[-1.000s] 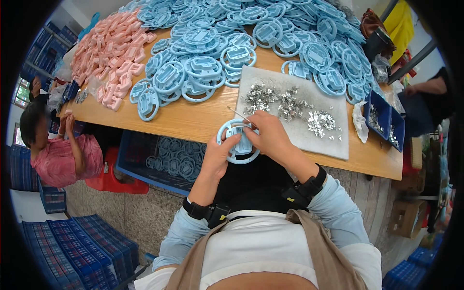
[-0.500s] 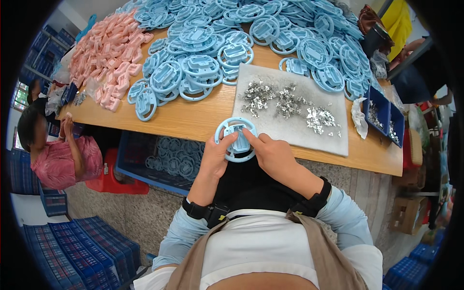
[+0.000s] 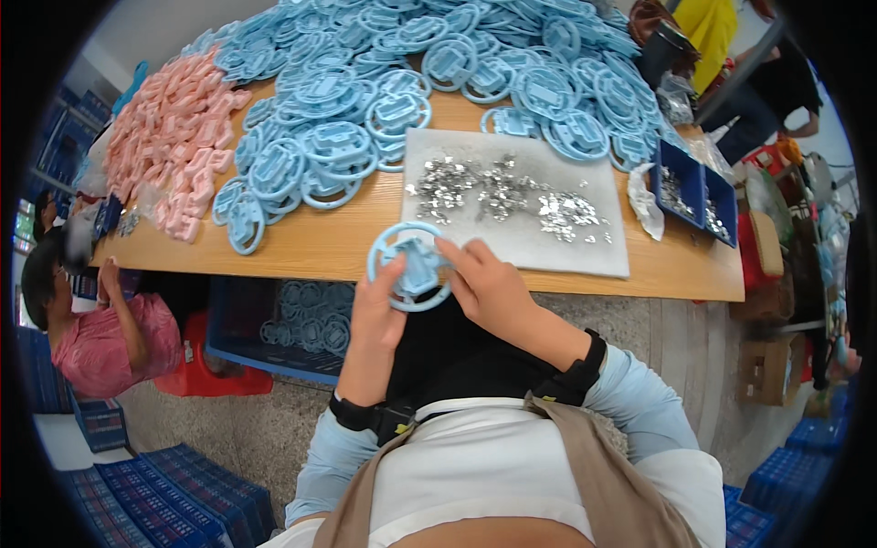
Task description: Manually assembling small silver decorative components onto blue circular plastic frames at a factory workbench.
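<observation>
A light-blue plastic wheel-shaped part is raised just off the table's front edge. My left hand grips its left side, with the thumb over the face and the fingers behind. At the right rim is my right hand, fingers bent and the index fingertip against the part. Whatever those fingertips may pinch is hidden. Beyond my hands lies a pale foam sheet bearing loose heaps of small silvery metal pieces.
Blue wheel-shaped parts pile across the wooden table, with pink plastic parts at left. A blue divided bin stands at right. Below are a blue crate and a red stool. A person in pink sits at left.
The whole view has shifted, so the table stuff appears further left. My right index finger has drawn back from the wheel part's middle to its right rim. My left hand keeps its grip.
</observation>
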A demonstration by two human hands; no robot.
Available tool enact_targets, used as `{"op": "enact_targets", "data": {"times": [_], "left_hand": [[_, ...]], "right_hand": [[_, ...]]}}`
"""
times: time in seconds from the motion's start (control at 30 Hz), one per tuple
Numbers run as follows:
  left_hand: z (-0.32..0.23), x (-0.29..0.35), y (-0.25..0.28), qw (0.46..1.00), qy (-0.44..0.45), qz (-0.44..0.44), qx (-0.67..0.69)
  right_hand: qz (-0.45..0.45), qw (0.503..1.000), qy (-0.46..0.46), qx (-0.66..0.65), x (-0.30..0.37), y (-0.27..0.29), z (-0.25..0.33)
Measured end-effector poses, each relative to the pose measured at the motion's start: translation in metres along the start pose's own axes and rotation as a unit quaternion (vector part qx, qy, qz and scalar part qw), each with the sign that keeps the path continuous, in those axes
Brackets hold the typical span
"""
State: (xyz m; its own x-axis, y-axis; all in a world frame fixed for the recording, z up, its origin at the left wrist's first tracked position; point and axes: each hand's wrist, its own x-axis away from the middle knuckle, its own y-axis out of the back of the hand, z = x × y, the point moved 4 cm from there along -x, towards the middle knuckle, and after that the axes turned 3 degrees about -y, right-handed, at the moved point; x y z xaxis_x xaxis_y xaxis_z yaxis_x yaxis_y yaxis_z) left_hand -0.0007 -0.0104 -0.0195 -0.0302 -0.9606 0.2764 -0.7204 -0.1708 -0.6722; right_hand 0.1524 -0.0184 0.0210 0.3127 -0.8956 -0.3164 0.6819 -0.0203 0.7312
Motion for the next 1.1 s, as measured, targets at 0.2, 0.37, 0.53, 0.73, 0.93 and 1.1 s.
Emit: {"op": "enact_targets", "data": {"times": [0.2,0.37,0.53,0.73,0.93,1.1], "left_hand": [[0.004,0.006,-0.013,0.994,0.09,0.066,0.004],[-0.003,0.001,-0.022,0.941,0.205,0.222,-0.151],[0.02,-0.006,-0.029,0.964,0.165,0.136,-0.156],[0.028,-0.009,-0.038,0.983,0.124,0.096,-0.092],[0.031,-0.011,-0.036,0.989,0.074,0.065,-0.108],[0.029,-0.008,-0.037,0.988,0.04,0.029,-0.147]], "right_hand": [[0.072,0.89,-0.189,-0.409,-0.011,0.017,-0.023],[0.233,0.899,-0.112,-0.355,-0.008,0.034,-0.026],[-0.027,0.986,-0.094,-0.132,-0.017,0.077,-0.089],[-0.061,0.989,-0.127,0.036,-0.021,0.095,-0.133],[0.02,0.976,-0.093,0.197,-0.043,0.077,-0.127],[0.039,0.958,-0.082,0.273,-0.052,0.07,-0.119]]}}
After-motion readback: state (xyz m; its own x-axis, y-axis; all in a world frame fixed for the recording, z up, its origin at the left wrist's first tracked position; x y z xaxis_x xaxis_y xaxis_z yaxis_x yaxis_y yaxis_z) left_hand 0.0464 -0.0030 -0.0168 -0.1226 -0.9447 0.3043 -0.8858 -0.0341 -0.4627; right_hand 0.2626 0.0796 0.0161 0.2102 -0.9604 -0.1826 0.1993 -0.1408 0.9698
